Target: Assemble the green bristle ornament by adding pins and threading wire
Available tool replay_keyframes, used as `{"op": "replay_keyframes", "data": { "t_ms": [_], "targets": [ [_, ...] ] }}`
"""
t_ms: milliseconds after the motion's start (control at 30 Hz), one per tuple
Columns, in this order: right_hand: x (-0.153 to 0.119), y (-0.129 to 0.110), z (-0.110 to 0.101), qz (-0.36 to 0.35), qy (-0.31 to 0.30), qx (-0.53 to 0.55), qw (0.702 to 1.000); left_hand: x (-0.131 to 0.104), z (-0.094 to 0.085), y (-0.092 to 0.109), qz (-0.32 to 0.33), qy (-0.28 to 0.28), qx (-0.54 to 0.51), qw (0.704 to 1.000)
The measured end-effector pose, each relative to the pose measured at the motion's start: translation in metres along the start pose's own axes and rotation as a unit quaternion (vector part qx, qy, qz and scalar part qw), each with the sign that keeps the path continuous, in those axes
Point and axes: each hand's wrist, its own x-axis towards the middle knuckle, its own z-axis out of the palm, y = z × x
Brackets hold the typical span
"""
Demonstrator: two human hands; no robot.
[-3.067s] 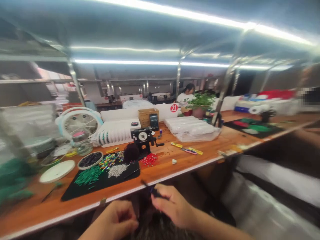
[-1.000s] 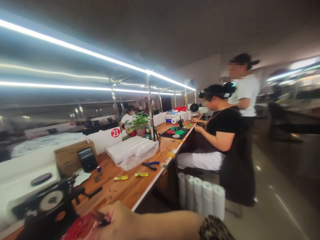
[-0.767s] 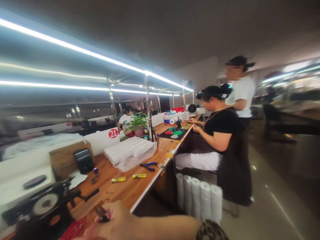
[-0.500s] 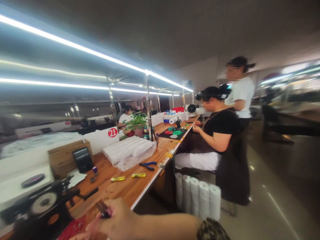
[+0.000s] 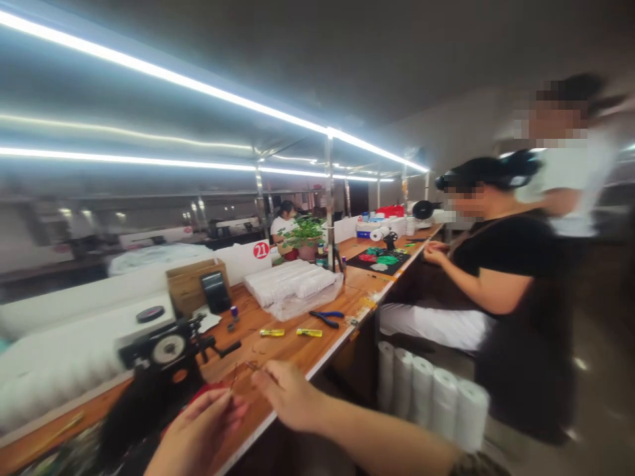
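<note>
My left hand (image 5: 206,423) is at the bottom, its thumb and index finger pinched on something thin that I cannot make out. Just right of it, over the wooden bench (image 5: 292,344), my right hand (image 5: 288,390) has its fingers closed at a small dark thing, too blurred to name. The two hands are apart. Red material (image 5: 201,395) shows partly behind my left hand. A black hand-cranked machine (image 5: 171,350) stands left of my hands. Beyond them lie two yellow-handled tools (image 5: 272,333) (image 5: 309,332) and blue-handled pliers (image 5: 327,318).
White wrapped rolls (image 5: 292,284) lie on the bench near a cardboard box (image 5: 191,284). A seated person (image 5: 506,264) works on the right beside a black mat (image 5: 367,261); another person (image 5: 570,178) stands behind. White rolls (image 5: 441,390) stand below the bench edge.
The view has swung left, so the scene sits further right. My left hand has come clearly into view. The brown-handled thing earlier at my right hand no longer shows clearly.
</note>
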Motion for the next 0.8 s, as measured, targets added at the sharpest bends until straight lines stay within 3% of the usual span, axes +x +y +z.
{"op": "replay_keyframes", "data": {
  "t_ms": [100, 300, 800],
  "targets": [
    [-0.009, 0.006, -0.001, -0.021, -0.019, -0.08, 0.996, -0.006, 0.009, 0.003, 0.019, -0.044, 0.018, 0.999],
    [-0.015, 0.007, 0.003, -0.021, -0.02, -0.131, 0.991, 0.004, 0.009, -0.008, 0.054, -0.117, 0.041, 0.991],
    [-0.008, 0.019, 0.006, -0.005, 0.02, -0.261, 0.965, 0.017, 0.017, -0.018, 0.06, -0.127, 0.058, 0.988]
  ]
}}
